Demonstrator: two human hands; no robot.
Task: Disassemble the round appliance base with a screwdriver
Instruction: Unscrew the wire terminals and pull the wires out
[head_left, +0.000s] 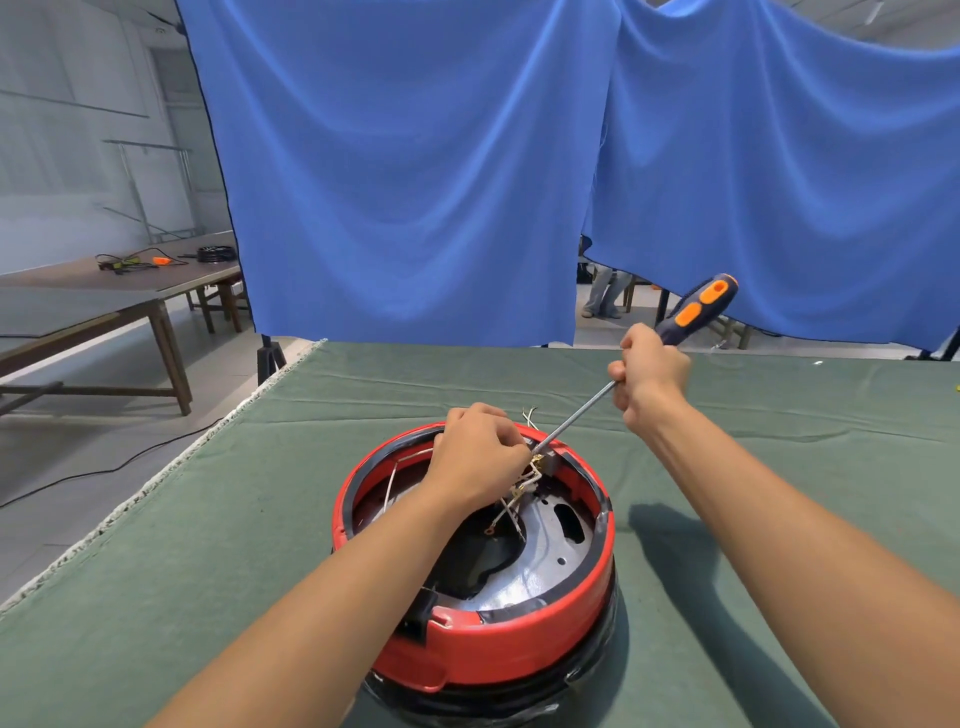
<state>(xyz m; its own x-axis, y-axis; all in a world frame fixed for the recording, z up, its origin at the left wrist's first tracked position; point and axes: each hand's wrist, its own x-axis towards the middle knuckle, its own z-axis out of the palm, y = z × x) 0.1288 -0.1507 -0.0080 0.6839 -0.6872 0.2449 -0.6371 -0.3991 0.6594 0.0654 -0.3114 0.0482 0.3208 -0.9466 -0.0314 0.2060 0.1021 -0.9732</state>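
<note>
A round red and black appliance base (511, 642) lies upside down on the green cloth, its silver inner plate and loose wires (511, 496) exposed. My left hand (480, 460) reaches inside over the far rim and pinches the wires near a brass terminal. My right hand (649, 376) grips a screwdriver (698, 306) with a dark blue and orange handle. Its metal shaft slants down and left, with the tip at the terminal on the far inner rim.
The green cloth-covered table (260, 519) ends at a frayed left edge. Blue curtains (415, 171) hang behind it. Wooden tables (130, 291) with tools stand at the far left, a black cable runs on the floor, and a person's legs (602, 293) show behind the curtain gap.
</note>
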